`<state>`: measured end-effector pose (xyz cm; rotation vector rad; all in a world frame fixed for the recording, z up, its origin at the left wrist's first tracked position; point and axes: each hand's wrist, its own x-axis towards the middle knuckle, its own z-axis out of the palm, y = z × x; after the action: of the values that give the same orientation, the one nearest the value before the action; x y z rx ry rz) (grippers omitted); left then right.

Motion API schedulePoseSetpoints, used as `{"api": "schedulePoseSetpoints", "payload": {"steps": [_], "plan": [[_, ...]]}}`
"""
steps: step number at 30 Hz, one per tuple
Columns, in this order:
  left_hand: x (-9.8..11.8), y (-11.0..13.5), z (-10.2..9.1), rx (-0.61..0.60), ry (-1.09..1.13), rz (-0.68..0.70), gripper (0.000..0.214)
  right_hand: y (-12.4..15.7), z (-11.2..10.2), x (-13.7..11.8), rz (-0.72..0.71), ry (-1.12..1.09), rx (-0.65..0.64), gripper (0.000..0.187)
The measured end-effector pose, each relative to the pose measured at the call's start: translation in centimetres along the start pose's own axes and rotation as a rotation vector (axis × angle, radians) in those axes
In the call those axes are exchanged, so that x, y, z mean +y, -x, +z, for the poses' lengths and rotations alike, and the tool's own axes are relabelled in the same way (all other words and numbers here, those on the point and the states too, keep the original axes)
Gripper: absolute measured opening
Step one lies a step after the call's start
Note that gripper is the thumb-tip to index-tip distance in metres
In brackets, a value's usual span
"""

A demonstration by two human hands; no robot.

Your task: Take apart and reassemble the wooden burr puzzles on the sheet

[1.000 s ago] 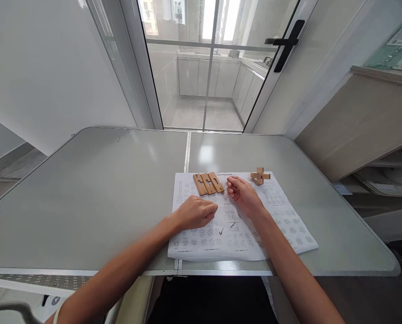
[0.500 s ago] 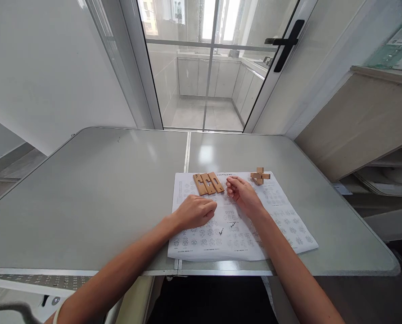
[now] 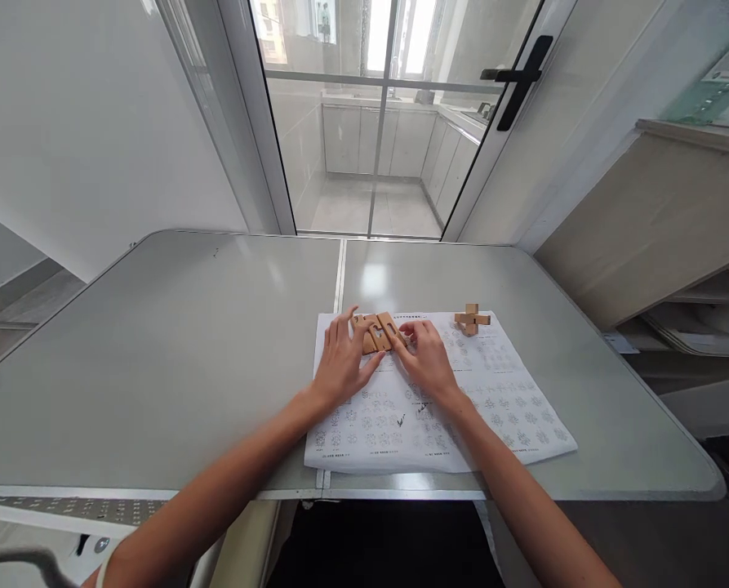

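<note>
Three flat wooden puzzle pieces [image 3: 377, 333] with cut-out slots lie side by side on a printed instruction sheet [image 3: 450, 445]. My left hand [image 3: 341, 359] is open, fingers spread over the left piece and its thumb near the lower edge of the row. On the other side, my right hand [image 3: 426, 356] rests against the right piece with its fingers loosely apart. Fingers hide parts of the outer pieces. A small cross-shaped wooden block puzzle [image 3: 472, 319] stands at the sheet's far right corner, apart from both hands.
The sheet lies on a grey table [image 3: 156, 367] with a metal seam down its middle. Beyond the far edge is a glass door [image 3: 373, 155] with a black handle [image 3: 520, 77]. A wooden shelf unit [image 3: 664, 220] stands to the right.
My left hand has opened from a loose fist and moved up onto the pieces. My right hand has shifted left and down to the right piece, its fingers loosening from a pinch.
</note>
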<state>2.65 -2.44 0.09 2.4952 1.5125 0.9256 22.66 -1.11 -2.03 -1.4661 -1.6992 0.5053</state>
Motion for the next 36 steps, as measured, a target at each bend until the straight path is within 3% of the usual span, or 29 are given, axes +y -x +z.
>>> {"api": "schedulePoseSetpoints", "payload": {"steps": [6,15,21,26,33,36], "plan": [[-0.9,0.2,1.0,-0.031,-0.021,-0.055,0.075,0.0,0.2,0.6,-0.031,0.100,-0.017,0.021],[-0.7,0.1,0.5,-0.021,0.053,-0.060,0.076,0.0,0.2,0.6,-0.018,0.112,-0.021,0.019],[-0.5,0.0,0.3,0.013,0.068,-0.078,0.069,0.1,0.3,0.6,-0.006,0.161,-0.008,0.015],[-0.8,0.1,0.6,0.041,-0.050,-0.129,0.074,0.1,0.4,0.6,-0.005,0.196,-0.014,0.013],[-1.2,0.2,0.9,0.022,-0.049,-0.157,0.048,0.2,0.3,0.4,-0.021,0.208,-0.030,0.012],[-1.1,0.0,0.8,0.026,-0.027,-0.190,0.050,0.2,0.2,0.4,-0.009,0.186,-0.027,0.012]]}}
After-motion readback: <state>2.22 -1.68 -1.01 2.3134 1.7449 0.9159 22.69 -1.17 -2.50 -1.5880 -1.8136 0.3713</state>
